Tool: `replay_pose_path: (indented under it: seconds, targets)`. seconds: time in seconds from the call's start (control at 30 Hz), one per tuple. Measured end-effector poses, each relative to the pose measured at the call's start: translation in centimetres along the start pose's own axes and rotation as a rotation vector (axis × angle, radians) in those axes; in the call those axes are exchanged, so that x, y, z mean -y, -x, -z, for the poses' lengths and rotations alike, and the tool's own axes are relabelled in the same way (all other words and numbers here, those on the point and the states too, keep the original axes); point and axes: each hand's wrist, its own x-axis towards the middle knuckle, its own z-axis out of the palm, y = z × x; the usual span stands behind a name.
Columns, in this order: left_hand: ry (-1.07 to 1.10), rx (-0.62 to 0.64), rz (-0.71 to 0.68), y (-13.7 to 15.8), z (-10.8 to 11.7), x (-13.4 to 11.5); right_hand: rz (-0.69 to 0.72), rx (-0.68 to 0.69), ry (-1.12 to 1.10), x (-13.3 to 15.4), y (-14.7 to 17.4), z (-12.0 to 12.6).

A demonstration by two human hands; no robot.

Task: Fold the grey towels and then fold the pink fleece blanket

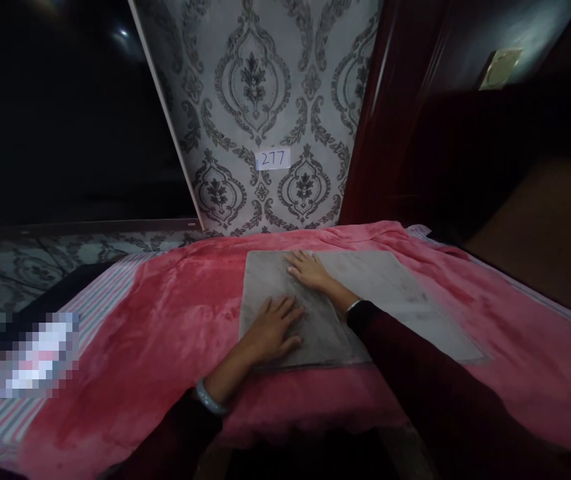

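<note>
A grey cloth (405,307) lies spread on a pink plush blanket (180,327), its left part folded over and darker. My left hand (273,330) rests flat on the near left of that folded part, fingers spread. Farther back, my right hand (309,270) lies on the cloth close to its far edge, with the fingers stretched out. Neither hand grips anything. A silvery bangle is on my left wrist, and a thin bracelet on my right. The cloth's exact kind cannot be made out.
Under the blanket, a striped cloth (110,293) shows at the left. A blurred-out object (40,353) lies on it. A large dark screen (65,120) stands at the back left. Patterned wallpaper (253,73) bears a paper label (273,159) reading 277. Dark red wood (390,120) rises at the right.
</note>
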Motion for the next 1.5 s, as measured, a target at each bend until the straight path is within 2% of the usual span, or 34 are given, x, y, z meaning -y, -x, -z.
replay_pose_path:
  seconds: [0.1,0.23,0.37,0.53,0.67,0.77,0.9,1.0,1.1,1.2,1.27,1.37,1.5]
  targets:
    - [-0.022,0.059,0.004,0.3,-1.6,-0.1,0.010,0.074,-0.017,-1.8,-2.2,-1.3]
    - [-0.021,0.014,-0.041,0.9,-2.6,0.3,0.039,0.075,-0.036,-4.2,-3.1,-3.2]
    - [-0.002,-0.020,-0.060,1.0,-2.8,0.4,0.053,0.057,-0.040,-5.1,-3.3,-4.0]
    - [0.026,0.020,-0.084,0.7,-2.3,0.0,0.025,0.080,-0.034,-4.4,-3.1,-3.1]
    - [0.060,0.064,-0.116,1.1,-1.5,-0.8,-0.015,0.103,-0.003,-2.4,-2.4,-1.7]
    - [0.132,0.013,-0.145,1.5,-0.7,-0.7,0.076,0.069,0.009,-0.2,-0.6,-1.5]
    - [0.204,-0.202,-0.011,-0.6,1.4,2.6,0.281,0.054,-0.007,2.0,2.9,-2.6]
    - [0.151,-0.265,0.156,-4.7,3.2,6.7,0.273,0.072,-0.006,2.6,4.7,-3.2]
    - [0.003,-0.140,0.290,-9.1,4.0,10.4,0.245,0.057,0.017,2.6,5.3,-3.3]
    - [-0.170,0.039,0.313,-11.5,3.3,12.7,0.244,0.040,0.025,2.5,5.3,-3.4]
    - [-0.250,0.100,0.308,-11.9,2.5,13.5,0.251,0.036,0.019,2.4,5.3,-3.4]
    - [-0.285,0.116,0.299,-11.6,1.6,14.1,0.262,0.034,0.000,2.3,5.3,-3.5]
    - [-0.311,0.138,0.323,-11.3,1.7,13.9,0.263,0.031,-0.021,2.3,5.3,-3.4]
